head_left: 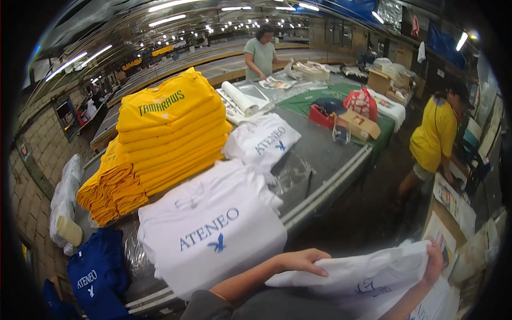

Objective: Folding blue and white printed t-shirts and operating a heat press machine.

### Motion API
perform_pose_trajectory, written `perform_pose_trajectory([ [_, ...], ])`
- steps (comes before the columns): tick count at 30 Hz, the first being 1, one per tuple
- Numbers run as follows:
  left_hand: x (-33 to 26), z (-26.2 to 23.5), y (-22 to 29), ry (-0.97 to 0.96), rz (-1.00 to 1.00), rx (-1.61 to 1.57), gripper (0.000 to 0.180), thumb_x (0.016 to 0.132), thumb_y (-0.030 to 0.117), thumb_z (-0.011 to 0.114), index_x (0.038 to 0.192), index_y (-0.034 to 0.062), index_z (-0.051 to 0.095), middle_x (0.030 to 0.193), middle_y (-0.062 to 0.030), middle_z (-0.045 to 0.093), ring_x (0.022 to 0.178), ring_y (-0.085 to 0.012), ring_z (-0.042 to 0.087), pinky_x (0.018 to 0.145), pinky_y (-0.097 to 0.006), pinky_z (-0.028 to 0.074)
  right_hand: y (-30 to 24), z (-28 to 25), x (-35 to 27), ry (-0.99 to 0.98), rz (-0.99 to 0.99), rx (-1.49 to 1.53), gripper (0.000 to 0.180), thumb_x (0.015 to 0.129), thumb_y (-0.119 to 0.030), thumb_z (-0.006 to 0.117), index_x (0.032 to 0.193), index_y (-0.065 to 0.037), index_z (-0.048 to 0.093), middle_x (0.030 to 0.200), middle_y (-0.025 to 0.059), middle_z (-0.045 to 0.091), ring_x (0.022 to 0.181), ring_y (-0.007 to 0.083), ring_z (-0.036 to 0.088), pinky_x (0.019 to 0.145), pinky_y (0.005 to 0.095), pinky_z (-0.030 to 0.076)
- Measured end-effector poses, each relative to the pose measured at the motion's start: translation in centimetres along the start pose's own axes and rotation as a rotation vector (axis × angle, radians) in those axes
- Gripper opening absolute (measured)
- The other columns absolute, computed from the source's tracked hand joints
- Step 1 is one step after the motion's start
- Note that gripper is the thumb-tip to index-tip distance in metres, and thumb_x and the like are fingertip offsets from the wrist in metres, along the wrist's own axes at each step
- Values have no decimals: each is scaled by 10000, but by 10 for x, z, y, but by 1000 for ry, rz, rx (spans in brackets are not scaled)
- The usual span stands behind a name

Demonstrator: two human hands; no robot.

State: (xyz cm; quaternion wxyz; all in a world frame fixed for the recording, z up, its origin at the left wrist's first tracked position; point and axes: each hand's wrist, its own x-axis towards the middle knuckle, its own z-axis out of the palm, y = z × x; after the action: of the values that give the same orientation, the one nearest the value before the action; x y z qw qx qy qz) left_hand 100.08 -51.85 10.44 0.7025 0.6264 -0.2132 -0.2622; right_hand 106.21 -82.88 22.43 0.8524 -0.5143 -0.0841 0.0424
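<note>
My left hand (pixel 301 262) pinches one end of a white T-shirt with blue print (pixel 368 274), held low in front of me. My right hand (pixel 434 261) grips the shirt's other end, so the cloth is stretched between both hands. Just left of my left hand, on the grey table (pixel 320 152), lies a stack of folded white shirts with blue lettering (pixel 210 229).
A tall stack of yellow folded shirts (pixel 170 130) and a smaller white stack (pixel 264 141) sit further back. Blue shirts (pixel 98 274) lie at lower left. A person in yellow (pixel 434 136) stands right; another in green (pixel 261 53) stands far back. Boxes and a red bag (pixel 361 104) crowd the table's far end.
</note>
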Motion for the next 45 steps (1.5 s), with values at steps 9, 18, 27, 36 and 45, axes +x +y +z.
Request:
perform_pose_trajectory([
  [9, 46, -140, 92, 183, 219, -129, 194, 840, 222, 666, 871, 81, 536, 769, 66, 507, 734, -7, 483, 628, -184, 386, -10, 36, 155, -44, -109, 22, 77, 830, -111, 475, 852, -41, 495, 750, 48, 575, 701, 149, 597, 676, 278, 495],
  [18, 54, -257, 183, 638, 424, -197, 239, 793, 167, 677, 742, 124, 447, 688, 68, 475, 598, -5, 433, 546, -180, 349, 9, 125, 359, -603, -20, 119, 93, 827, -109, 494, 859, -22, 499, 793, 83, 600, 736, 160, 607, 703, 274, 498],
  [27, 56, -404, 158, 1027, 259, 126, 181, 801, 194, 696, 830, 98, 546, 757, 46, 556, 701, -19, 508, 613, -186, 407, 140, 220, 570, -686, 107, -144, 224, 784, -128, 573, 969, -6, 607, 854, 30, 622, 768, 111, 585, 721, 232, 459],
  [36, 36, -562, -37, 1456, 162, -297, 361, 844, 155, 635, 1135, -23, 515, 1031, -135, 650, 933, -172, 632, 775, -242, 509, 432, 253, 588, -846, -616, -1131, 474, 793, -99, 563, 1250, -66, 441, 1142, 184, 479, 1006, 384, 513, 812, 506, 411],
  [45, 74, -543, -17, 1515, -209, 14, 234, 835, 300, 662, 880, 71, 668, 857, 32, 619, 697, -37, 506, 670, -188, 392, 468, 256, 503, -903, -403, -979, 617, 746, 63, 458, 1344, -56, 367, 1066, 186, 481, 917, 379, 558, 749, 433, 479],
])
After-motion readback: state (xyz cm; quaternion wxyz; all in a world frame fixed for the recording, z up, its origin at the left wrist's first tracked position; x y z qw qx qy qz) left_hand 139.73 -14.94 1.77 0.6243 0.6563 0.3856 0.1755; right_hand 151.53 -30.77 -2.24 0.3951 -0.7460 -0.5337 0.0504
